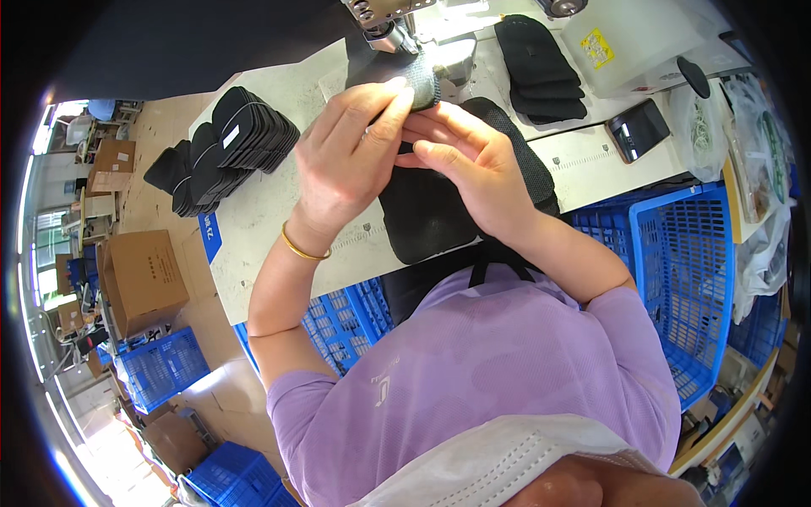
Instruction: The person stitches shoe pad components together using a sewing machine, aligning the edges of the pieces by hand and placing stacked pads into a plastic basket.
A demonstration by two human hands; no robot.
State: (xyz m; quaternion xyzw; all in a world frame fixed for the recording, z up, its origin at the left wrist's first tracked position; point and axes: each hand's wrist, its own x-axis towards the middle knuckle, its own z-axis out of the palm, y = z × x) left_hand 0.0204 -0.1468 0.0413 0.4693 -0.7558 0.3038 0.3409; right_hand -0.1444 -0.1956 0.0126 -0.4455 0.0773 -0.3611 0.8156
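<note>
At the top centre of the frame, a small black fabric piece (427, 89) lies close by the sewing machine's foot (391, 38), above the worktop (241, 253); the left hand (345, 152) pinches it between thumb and bent fingers, while the right hand (477, 165) is half open, fingertips at the near edge, and whether it grips cannot be told. To do this well, the edge should be kept flat and square to the foot, guided lightly rather than pulled, with the fingertips clear of the needle area. As for containers, a blue basket (680, 253) stands at the right of the frame, a translucent bin (625, 46) at the upper right has contents too unclear to name, a clear bag (701, 131) beside it holds pale stringy stuff, and a brown cardboard box (145, 279) sits at the left, its inside hidden
</note>
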